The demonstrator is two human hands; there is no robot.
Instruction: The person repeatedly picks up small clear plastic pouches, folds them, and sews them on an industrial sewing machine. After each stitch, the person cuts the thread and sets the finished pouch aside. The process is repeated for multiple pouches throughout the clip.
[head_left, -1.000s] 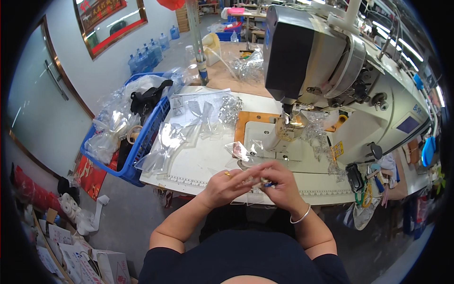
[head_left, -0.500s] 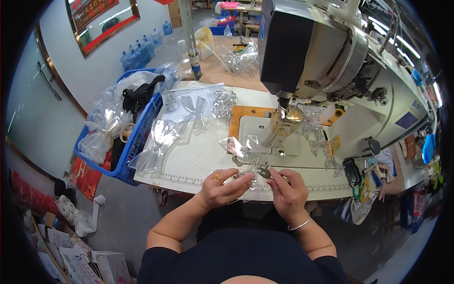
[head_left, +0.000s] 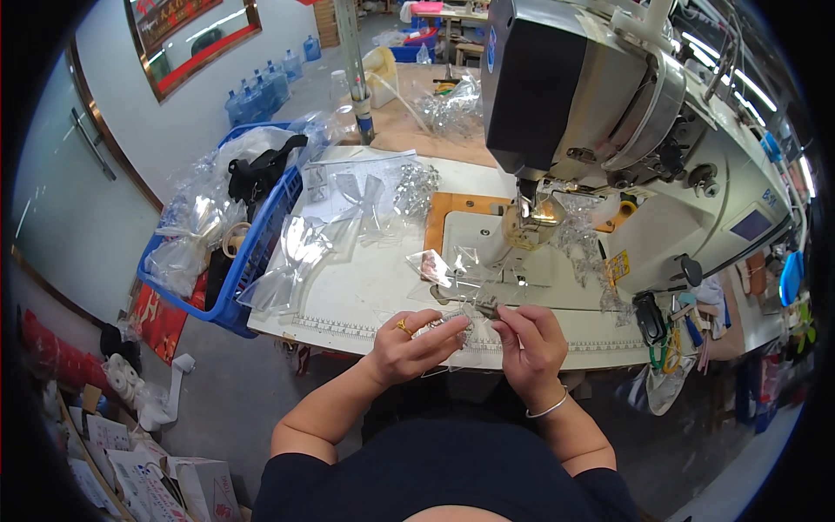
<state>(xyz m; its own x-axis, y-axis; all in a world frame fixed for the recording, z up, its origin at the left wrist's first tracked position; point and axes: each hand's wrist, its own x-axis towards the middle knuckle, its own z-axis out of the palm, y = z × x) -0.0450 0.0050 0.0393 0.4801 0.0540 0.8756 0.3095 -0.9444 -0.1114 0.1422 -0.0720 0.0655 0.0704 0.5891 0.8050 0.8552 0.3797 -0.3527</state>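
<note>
My left hand (head_left: 417,342) is closed on some clear plastic (head_left: 455,331), its fingers curled over the film, a gold ring (head_left: 403,327) on one of them. My right hand (head_left: 529,341) faces it from just beside, thumb and forefinger pinched together on a small grey piece (head_left: 487,310), too small for me to tell what it is. Both hands are over the near edge of the table (head_left: 357,300), above its ruler strip (head_left: 335,327), and the plastic sits between them, in front of the sewing machine (head_left: 544,96). A bangle (head_left: 548,409) circles my right wrist. To my left on the table lie a clear bow (head_left: 303,254) and, farther back, a sheet of paper (head_left: 317,184). Beside the table's left edge stands a blue basket (head_left: 239,291) holding plastic bags (head_left: 187,252) and a tape roll (head_left: 235,239).
</note>
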